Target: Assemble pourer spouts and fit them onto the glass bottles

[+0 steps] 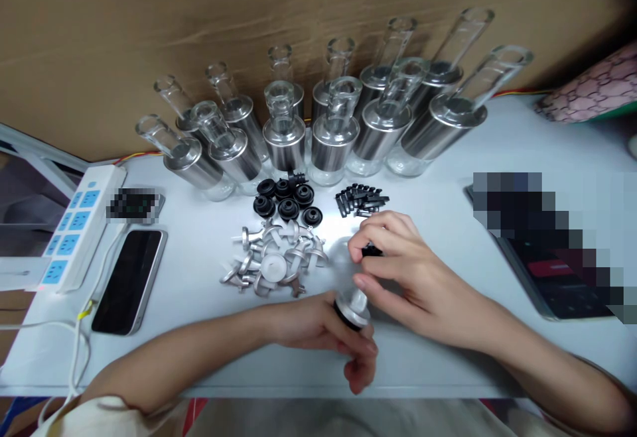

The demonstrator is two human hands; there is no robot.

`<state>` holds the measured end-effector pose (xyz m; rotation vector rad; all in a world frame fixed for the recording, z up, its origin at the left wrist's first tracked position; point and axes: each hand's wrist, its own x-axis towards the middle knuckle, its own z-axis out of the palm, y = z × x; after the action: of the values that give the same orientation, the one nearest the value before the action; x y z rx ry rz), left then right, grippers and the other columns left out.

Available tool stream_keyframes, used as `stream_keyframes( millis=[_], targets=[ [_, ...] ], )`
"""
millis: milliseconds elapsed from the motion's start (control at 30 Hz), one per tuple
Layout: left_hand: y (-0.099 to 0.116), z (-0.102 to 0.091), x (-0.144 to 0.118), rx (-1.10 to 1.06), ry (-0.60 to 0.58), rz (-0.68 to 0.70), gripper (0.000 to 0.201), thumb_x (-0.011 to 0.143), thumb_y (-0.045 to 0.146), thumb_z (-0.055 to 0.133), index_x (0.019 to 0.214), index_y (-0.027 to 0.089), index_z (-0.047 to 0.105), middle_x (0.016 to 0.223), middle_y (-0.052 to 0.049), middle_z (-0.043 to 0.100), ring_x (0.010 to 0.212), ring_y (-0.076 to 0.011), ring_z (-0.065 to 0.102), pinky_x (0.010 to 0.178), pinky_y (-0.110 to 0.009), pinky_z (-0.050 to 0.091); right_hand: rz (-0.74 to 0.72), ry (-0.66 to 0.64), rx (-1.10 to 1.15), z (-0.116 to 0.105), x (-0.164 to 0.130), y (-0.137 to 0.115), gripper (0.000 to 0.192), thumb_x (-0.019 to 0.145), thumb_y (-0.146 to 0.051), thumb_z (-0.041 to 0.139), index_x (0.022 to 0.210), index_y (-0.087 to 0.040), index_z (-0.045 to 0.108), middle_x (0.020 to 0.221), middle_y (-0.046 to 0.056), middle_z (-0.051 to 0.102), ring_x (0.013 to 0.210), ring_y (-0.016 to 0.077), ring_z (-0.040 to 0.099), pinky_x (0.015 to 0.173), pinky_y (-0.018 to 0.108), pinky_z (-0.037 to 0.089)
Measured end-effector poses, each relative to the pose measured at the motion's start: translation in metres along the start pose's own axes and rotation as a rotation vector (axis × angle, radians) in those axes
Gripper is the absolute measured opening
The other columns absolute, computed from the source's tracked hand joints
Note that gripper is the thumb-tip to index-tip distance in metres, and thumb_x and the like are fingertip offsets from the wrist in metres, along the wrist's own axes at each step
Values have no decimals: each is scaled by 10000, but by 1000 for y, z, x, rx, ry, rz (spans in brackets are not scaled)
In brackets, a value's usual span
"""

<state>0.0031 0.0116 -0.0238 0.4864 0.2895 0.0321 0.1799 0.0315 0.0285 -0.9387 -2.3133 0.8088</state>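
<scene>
Round silver fitting with black ring (352, 310) gripped in left hand (323, 331); right hand (398, 258) pinches small black plastic pin (371, 250) (above white bench (199, 238)).

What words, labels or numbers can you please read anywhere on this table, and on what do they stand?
None can be read.
Small display beside the power strip: pixelated, unreadable.
Tablet at right: screen partly pixelated, red marks too blurred.
Phone: screen dark.
Glass bottles: no label visible.
</scene>
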Motion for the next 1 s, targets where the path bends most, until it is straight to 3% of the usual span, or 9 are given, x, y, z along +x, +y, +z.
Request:
stream_keyframes(
  millis=[167,233,333,500,633,800,933,1000],
  targets=[
    [4,4,-2,48,12,-10,519,641,538,806,491,176,466,514,0,636,516,-120,501,607,-293,365,-4,25,79,0,1,-2,299,872,-136,536,579,-175,493,849,41,608,887,205,515,806,399,385],
    [3,3,-4,28,11,-6,505,630,550,807,501,176,494,494,14,625,477,-116,483,645,-300,391,-2,44,115,-2,1,1,202,919,-131,485,771,-194,607,951,68,615,952,211,529,823,381,429],
    [3,0,-6,2,-29,2,441,658,539,774,515,175,570,469,24,602,459,-127,480,739,-325,425,-25,84,103,-5,0,8,261,953,-123,433,1070,-224,643,1110,98,596,1079,220,522,886,383,458],
    [10,-3,-9,37,-182,-60,459,703,533,691,428,187,565,394,4,509,436,-137,414,826,-368,436,-91,13,94,-10,-1,13,171,926,-230,564,990,-239,722,1169,96,598,1146,250,498,934,425,458],
    [12,-5,-10,31,-294,-200,508,601,603,741,373,186,563,362,-9,482,437,-154,413,888,-431,459,-127,-39,151,-11,-1,11,171,918,-224,585,1032,-220,713,1183,102,581,1150,233,489,948,406,454],
    [11,-8,-9,57,-417,-226,531,612,636,736,392,176,590,355,-3,449,465,-184,468,880,-435,469,-147,-48,171,-9,0,10,109,896,-248,625,981,-213,682,1087,75,558,1097,203,483,929,349,445],
    [12,-6,-8,16,-363,-133,523,674,598,712,389,186,562,349,6,475,423,-156,430,880,-419,466,-125,-65,82,-4,-1,7,147,974,-269,485,1023,-180,591,1014,86,512,1005,197,481,846,321,458],
    [11,-3,-7,-3,-280,-79,502,698,565,705,399,191,553,353,12,493,417,-145,420,874,-404,462,-114,-49,31,0,-1,7,193,1003,-275,393,1015,-157,544,988,94,499,941,201,472,813,334,447]
  ],
)
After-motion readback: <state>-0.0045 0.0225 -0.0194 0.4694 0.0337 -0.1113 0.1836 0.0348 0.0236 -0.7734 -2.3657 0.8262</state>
